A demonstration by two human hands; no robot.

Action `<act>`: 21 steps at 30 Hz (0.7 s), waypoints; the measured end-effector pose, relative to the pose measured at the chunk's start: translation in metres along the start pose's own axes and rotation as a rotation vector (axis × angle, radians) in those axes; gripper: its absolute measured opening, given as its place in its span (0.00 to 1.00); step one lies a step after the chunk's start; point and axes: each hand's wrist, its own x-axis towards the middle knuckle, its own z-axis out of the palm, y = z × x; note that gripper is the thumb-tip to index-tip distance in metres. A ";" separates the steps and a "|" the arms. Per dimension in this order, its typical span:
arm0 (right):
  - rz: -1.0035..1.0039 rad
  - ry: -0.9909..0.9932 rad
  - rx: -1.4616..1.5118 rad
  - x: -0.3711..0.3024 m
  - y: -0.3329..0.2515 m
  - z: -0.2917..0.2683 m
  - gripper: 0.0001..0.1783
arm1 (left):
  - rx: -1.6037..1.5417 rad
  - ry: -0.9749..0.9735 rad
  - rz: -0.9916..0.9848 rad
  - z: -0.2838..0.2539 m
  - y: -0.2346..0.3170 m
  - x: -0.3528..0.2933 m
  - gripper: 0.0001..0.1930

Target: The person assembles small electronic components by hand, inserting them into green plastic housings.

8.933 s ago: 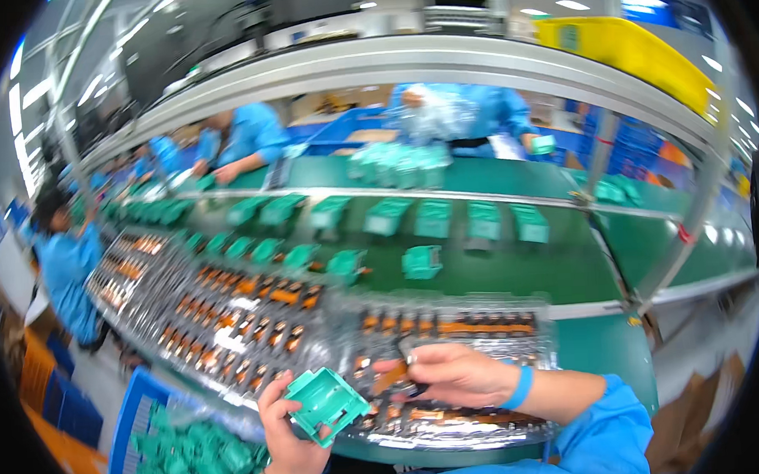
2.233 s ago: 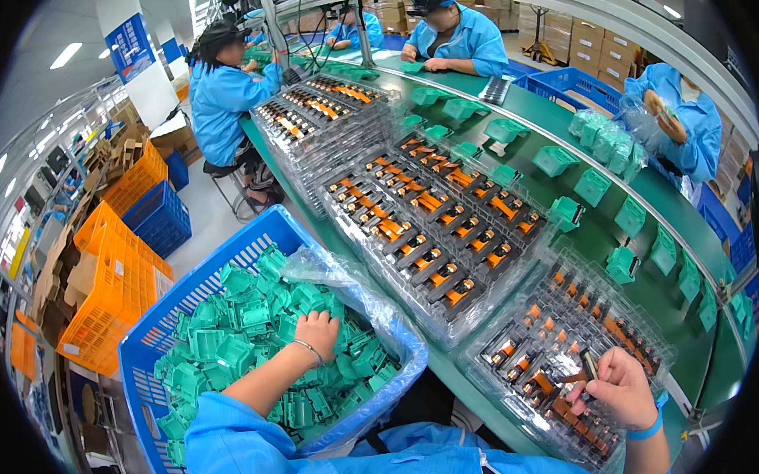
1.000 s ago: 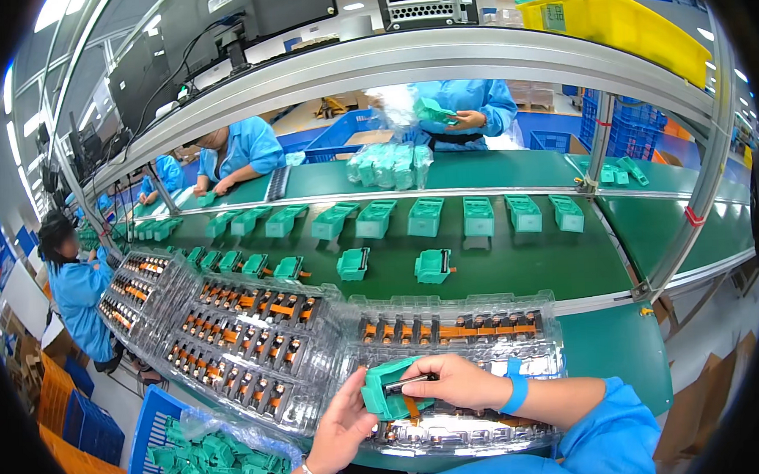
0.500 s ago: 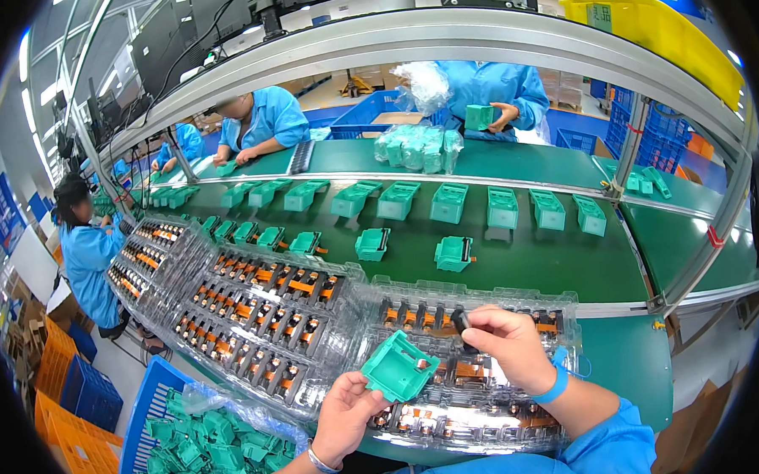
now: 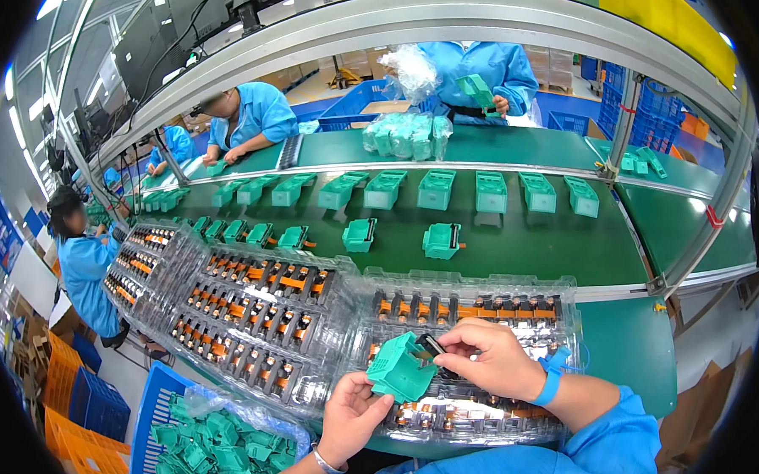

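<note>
My left hand (image 5: pixel 353 414) grips a green plastic housing (image 5: pixel 400 373) by its lower left side, thumb on the near edge. The housing is tilted over the clear tray in front of me. In my right hand (image 5: pixel 493 357) a small black part (image 5: pixel 428 345) is pinched between thumb and fingers. That part lies at the housing's upper right edge; fingers hide its lower end, so I cannot tell whether it is seated. Under both hands, a clear plastic tray (image 5: pixel 362 322) holds rows of black parts with orange strips.
More filled trays (image 5: pixel 239 307) reach off to the left. A blue basket (image 5: pixel 143 442) of green housings stands lower left. Beyond the trays, a green conveyor belt (image 5: pixel 533 251) carries rows of housings under a metal frame (image 5: pixel 371 36). Several co-workers in blue sit or stand around the line.
My right hand has moved left from above the tray, bringing the black part to the housing. The housing has turned in my left hand. A co-worker opposite has tilted a green housing.
</note>
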 end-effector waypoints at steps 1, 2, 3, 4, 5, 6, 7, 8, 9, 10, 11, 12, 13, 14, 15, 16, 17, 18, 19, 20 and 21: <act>0.003 0.001 0.001 0.000 0.001 0.001 0.12 | 0.000 -0.001 -0.003 0.001 0.000 0.000 0.15; -0.004 -0.005 -0.025 0.001 0.002 0.001 0.11 | -0.006 -0.015 0.009 0.003 0.001 0.000 0.15; -0.012 -0.012 -0.050 0.001 0.003 0.002 0.11 | -0.011 -0.028 0.021 0.003 0.001 -0.001 0.15; -0.009 -0.011 -0.049 0.001 0.004 0.002 0.11 | -0.011 -0.028 0.018 0.002 0.000 -0.001 0.15; 0.017 -0.044 -0.057 0.002 0.004 0.002 0.11 | -0.021 -0.041 0.007 0.001 0.000 -0.001 0.15; 0.043 -0.077 -0.065 0.003 0.005 0.002 0.10 | -0.030 -0.053 -0.003 0.000 -0.001 -0.002 0.15; 0.045 -0.078 -0.064 0.002 0.010 0.003 0.10 | -0.030 -0.052 -0.005 -0.001 -0.001 -0.002 0.15; 0.116 -0.078 0.079 0.002 0.018 0.006 0.10 | -0.023 -0.050 -0.014 -0.002 -0.001 -0.002 0.15; 0.187 -0.076 0.221 0.002 0.024 0.008 0.10 | -0.017 -0.048 -0.023 -0.002 0.000 -0.002 0.15; 0.188 -0.076 0.221 0.002 0.026 0.009 0.10 | -0.017 -0.048 -0.024 -0.002 0.000 -0.002 0.15; 0.229 -0.100 0.284 0.002 0.028 0.009 0.10 | -0.007 -0.040 -0.032 -0.002 0.001 -0.002 0.15; 0.270 -0.124 0.346 0.001 0.029 0.010 0.10 | 0.002 -0.032 -0.041 -0.002 0.002 -0.002 0.15; 0.271 -0.123 0.346 0.001 0.030 0.010 0.10 | 0.002 -0.032 -0.042 -0.002 0.001 -0.002 0.15; 0.246 -0.129 0.318 0.001 0.032 0.011 0.09 | -0.012 -0.038 -0.026 -0.002 0.001 -0.002 0.15; 0.221 -0.136 0.291 0.001 0.032 0.011 0.09 | -0.025 -0.043 -0.010 -0.002 0.000 -0.002 0.15; 0.222 -0.137 0.291 0.001 0.030 0.010 0.09 | -0.026 -0.042 -0.011 -0.001 0.000 -0.002 0.15; 0.219 -0.163 0.239 0.001 0.026 0.008 0.09 | -0.026 -0.038 0.006 -0.001 0.000 -0.003 0.15; 0.217 -0.189 0.188 0.001 0.024 0.006 0.09 | -0.026 -0.035 0.022 0.000 -0.001 -0.003 0.15; 0.218 -0.190 0.188 0.002 0.024 0.006 0.09 | -0.026 -0.035 0.022 0.001 0.000 -0.004 0.15; 0.209 -0.196 0.142 0.002 0.025 0.006 0.10 | -0.010 -0.024 0.023 0.002 0.001 -0.005 0.16; 0.200 -0.200 0.095 0.002 0.026 0.005 0.11 | 0.006 -0.015 0.025 0.002 0.001 -0.005 0.16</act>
